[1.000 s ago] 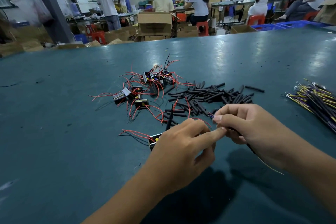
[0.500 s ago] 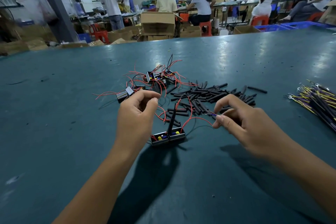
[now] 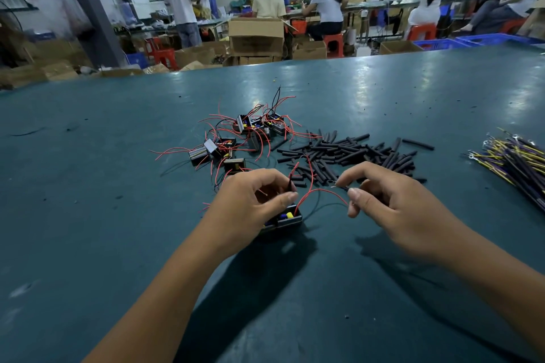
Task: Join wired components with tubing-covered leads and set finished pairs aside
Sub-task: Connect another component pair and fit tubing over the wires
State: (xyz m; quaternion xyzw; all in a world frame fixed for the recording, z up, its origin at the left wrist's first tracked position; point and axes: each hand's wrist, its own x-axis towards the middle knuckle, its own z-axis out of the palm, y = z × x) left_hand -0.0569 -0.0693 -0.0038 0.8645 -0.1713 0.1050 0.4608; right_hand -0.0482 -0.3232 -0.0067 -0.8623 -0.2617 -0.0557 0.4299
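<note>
Both forearms are bare to the lower frame edge with no sleeve showing, and the left hand and right hand have short, unpainted nails.

Teal table; black tubing pieces; red leads; black components with yellow, blue parts

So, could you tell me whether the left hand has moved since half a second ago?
Yes. The left hand has come nearer and rightward, away from the component pile.
</note>
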